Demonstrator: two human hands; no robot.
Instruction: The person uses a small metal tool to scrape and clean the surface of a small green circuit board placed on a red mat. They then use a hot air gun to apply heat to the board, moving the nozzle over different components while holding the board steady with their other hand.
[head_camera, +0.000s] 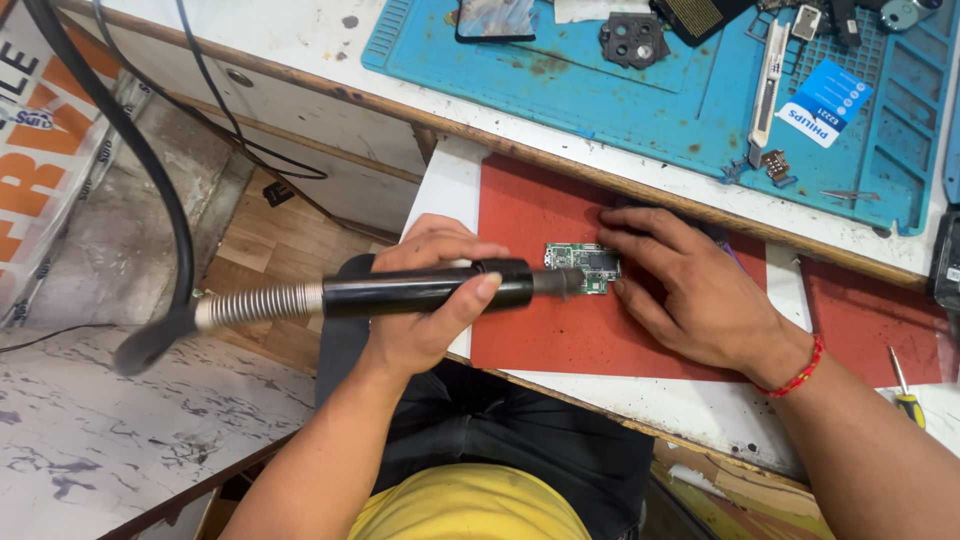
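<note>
The left hand (425, 300) grips the hot-air wand (430, 288), nozzle at the green circuit board (585, 268) on the red mat (540, 330); the right hand (690, 285), fingers flat, steadies it; rework appears underway, unfinished.

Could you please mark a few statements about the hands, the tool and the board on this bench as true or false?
1. The left hand grips a black hot-air tool. True.
2. The tool's nozzle points at a small green circuit board. True.
3. The board lies on the blue mat. False: it lies on the red mat.
4. The right hand holds the yellow-handled screwdriver. False: its fingers rest at the board; the screwdriver lies apart.
5. The right wrist wears a red bracelet. True.
</note>
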